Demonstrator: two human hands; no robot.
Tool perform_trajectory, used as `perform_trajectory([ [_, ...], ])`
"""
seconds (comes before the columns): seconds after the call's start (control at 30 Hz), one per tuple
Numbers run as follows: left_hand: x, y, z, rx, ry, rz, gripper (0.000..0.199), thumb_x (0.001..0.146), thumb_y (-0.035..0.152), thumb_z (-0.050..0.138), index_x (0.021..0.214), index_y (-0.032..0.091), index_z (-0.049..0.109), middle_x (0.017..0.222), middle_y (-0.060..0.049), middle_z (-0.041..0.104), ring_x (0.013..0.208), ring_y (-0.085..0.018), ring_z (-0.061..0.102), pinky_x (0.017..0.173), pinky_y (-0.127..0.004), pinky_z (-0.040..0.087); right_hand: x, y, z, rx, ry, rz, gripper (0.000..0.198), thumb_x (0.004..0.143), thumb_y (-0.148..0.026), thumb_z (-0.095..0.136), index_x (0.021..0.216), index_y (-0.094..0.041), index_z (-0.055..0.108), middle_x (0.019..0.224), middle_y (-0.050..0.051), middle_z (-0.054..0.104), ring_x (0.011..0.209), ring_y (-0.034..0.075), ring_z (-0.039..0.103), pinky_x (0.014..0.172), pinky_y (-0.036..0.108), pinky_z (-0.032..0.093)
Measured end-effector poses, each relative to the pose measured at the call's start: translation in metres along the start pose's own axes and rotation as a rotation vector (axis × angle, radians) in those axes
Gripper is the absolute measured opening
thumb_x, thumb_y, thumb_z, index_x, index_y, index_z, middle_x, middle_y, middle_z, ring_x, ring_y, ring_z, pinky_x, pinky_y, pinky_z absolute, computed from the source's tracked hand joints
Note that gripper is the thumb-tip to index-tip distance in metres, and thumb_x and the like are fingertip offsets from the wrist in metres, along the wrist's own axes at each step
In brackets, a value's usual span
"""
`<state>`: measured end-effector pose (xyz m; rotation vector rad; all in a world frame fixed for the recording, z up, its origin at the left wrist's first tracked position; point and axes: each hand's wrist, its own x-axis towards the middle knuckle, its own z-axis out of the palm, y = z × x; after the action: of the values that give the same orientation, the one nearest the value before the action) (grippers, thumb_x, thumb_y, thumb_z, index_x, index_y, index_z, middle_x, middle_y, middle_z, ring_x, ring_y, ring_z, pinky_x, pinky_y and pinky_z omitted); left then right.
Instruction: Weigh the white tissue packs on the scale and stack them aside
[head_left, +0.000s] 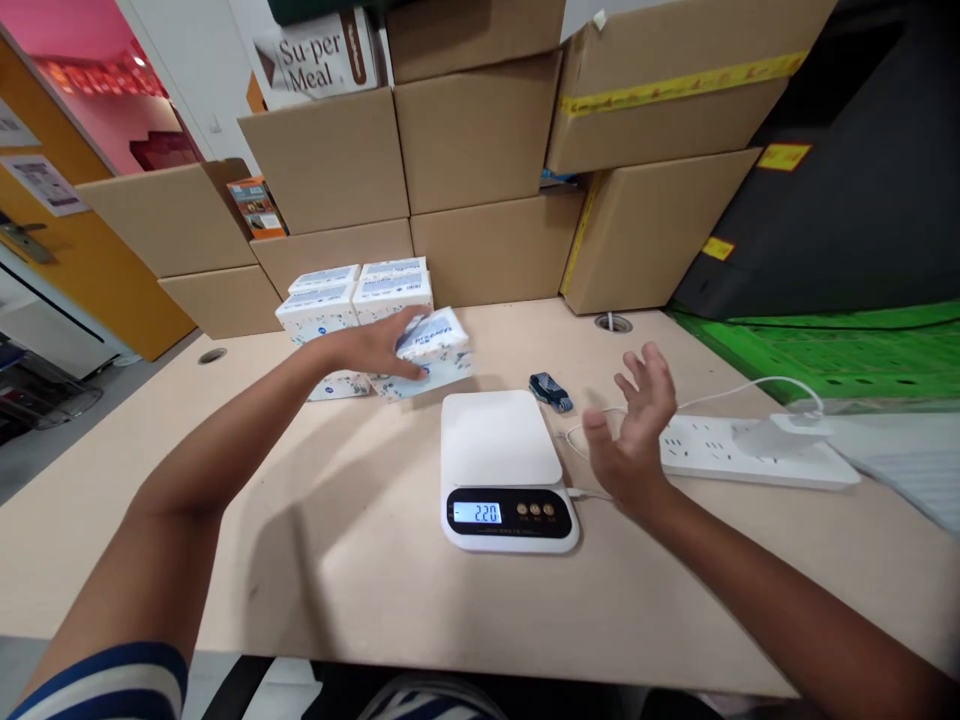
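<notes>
Left hand (386,345) pinches a tilted tissue pack (444,352); a loose grip could drop it against the digital scale (499,440)! Right hand (634,440) spread, empty.

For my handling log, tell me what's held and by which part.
The left hand grips a patterned white pack by its left end. The right hand is open, holding nothing.

Pack (446,350): white, blue print on top, small speckled pattern on sides; tilted, held near frame centre. Scale (501,445): white, lying flat just below centre; black front panel (511,513), lit display (478,513) reading 2.20.
</notes>
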<state>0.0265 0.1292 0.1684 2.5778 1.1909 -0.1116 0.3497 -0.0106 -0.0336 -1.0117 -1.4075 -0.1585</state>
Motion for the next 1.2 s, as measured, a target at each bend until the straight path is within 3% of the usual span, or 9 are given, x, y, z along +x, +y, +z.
perform_trajectory([
  [0.1, -0.005, 0.040, -0.002, -0.038, 0.003, 0.122, 0.122, 0.078, 0.070, 0.074, 0.175, 0.024, 0.017, 0.178, -0.016, 0.038, 0.156, -0.041, 0.047, 0.129, -0.047, 0.039, 0.005, -0.009, -0.002, 0.121, 0.094, 0.324, 0.072, 0.104, -0.064, 0.056, 0.166, -0.045, 0.025, 0.177, 0.013, 0.027, 0.161, 0.038, 0.041, 0.124, 0.074, 0.039],
  [0.23, 0.004, 0.088, 0.021, -0.018, -0.126, 0.305, 0.120, 0.073, 0.067, 0.075, 0.173, 0.026, 0.023, 0.170, -0.016, 0.048, 0.149, -0.039, 0.053, 0.122, -0.046, 0.045, 0.010, -0.012, -0.002, 0.198, 0.169, 0.618, 0.075, 0.098, -0.076, 0.058, 0.160, -0.044, 0.033, 0.175, 0.011, 0.030, 0.161, 0.035, 0.042, 0.128, 0.068, 0.037],
  [0.37, 0.017, 0.107, 0.048, 0.046, -0.188, 0.319, 0.116, 0.075, 0.066, 0.073, 0.173, 0.027, 0.024, 0.161, -0.017, 0.056, 0.141, -0.041, 0.057, 0.116, -0.050, 0.050, 0.009, -0.013, -0.002, 0.296, 0.126, 0.826, 0.077, 0.094, -0.081, 0.060, 0.158, -0.046, 0.036, 0.174, 0.009, 0.037, 0.161, 0.033, 0.044, 0.125, 0.065, 0.043],
  [0.5, 0.023, 0.103, 0.058, 0.111, -0.132, 0.295, 0.113, 0.077, 0.062, 0.071, 0.173, 0.023, 0.026, 0.158, -0.020, 0.056, 0.141, -0.043, 0.055, 0.118, -0.056, 0.047, 0.010, -0.019, -0.003, 0.427, -0.034, 0.791, 0.080, 0.091, -0.088, 0.055, 0.158, -0.046, 0.040, 0.167, 0.010, 0.051, 0.159, 0.034, 0.048, 0.126, 0.067, 0.043],
  [0.67, 0.022, 0.097, 0.061, -0.007, -0.055, 0.341, 0.109, 0.086, 0.076, 0.062, 0.173, 0.018, 0.030, 0.165, -0.023, 0.051, 0.154, -0.044, 0.045, 0.127, -0.061, 0.038, 0.010, -0.034, 0.000, 0.575, -0.253, 0.837, 0.110, 0.076, -0.090, 0.075, 0.165, -0.043, 0.032, 0.177, 0.013, 0.042, 0.164, 0.036, 0.042, 0.132, 0.064, 0.039],
  [0.8, 0.008, 0.083, 0.076, -0.290, 0.252, 0.402, 0.090, 0.105, 0.081, 0.015, 0.169, 0.021, 0.039, 0.180, -0.016, 0.033, 0.172, -0.035, 0.021, 0.141, -0.058, 0.017, 0.006, -0.038, 0.002, 0.614, -0.354, 0.881, 0.110, 0.079, -0.087, 0.076, 0.168, -0.043, 0.029, 0.183, 0.011, 0.031, 0.169, 0.036, 0.033, 0.134, 0.063, 0.036],
  [0.93, -0.007, 0.053, 0.121, -0.741, 0.531, 0.215, 0.097, 0.099, 0.091, 0.006, 0.172, 0.030, 0.030, 0.187, -0.010, 0.019, 0.175, -0.032, 0.016, 0.143, -0.055, 0.019, 0.001, -0.034, 0.000, 0.616, -0.427, 0.844, 0.103, 0.083, -0.080, 0.078, 0.168, -0.042, 0.033, 0.184, 0.010, 0.031, 0.169, 0.035, 0.034, 0.135, 0.059, 0.035],
  [1.07, -0.022, 0.032, 0.173, -1.122, 0.404, -0.046, 0.102, 0.095, 0.093, 0.001, 0.178, 0.032, 0.001, 0.191, -0.008, 0.000, 0.177, -0.030, 0.002, 0.144, -0.054, 0.008, -0.007, -0.029, -0.002, 0.662, -0.449, 0.895, 0.109, 0.082, -0.078, 0.081, 0.172, -0.046, 0.026, 0.186, 0.008, 0.027, 0.164, 0.038, 0.044, 0.129, 0.059, 0.044],
  [1.2, -0.038, 0.027, 0.202, -1.100, 0.218, -0.012, 0.090, 0.100, 0.084, -0.007, 0.176, 0.037, -0.018, 0.188, 0.000, -0.018, 0.175, -0.028, -0.015, 0.143, -0.058, 0.002, -0.011, -0.032, 0.000, 0.611, -0.394, 0.946, 0.113, 0.082, -0.087, 0.073, 0.174, -0.047, 0.022, 0.186, 0.005, 0.029, 0.164, 0.037, 0.043, 0.128, 0.060, 0.047],
])
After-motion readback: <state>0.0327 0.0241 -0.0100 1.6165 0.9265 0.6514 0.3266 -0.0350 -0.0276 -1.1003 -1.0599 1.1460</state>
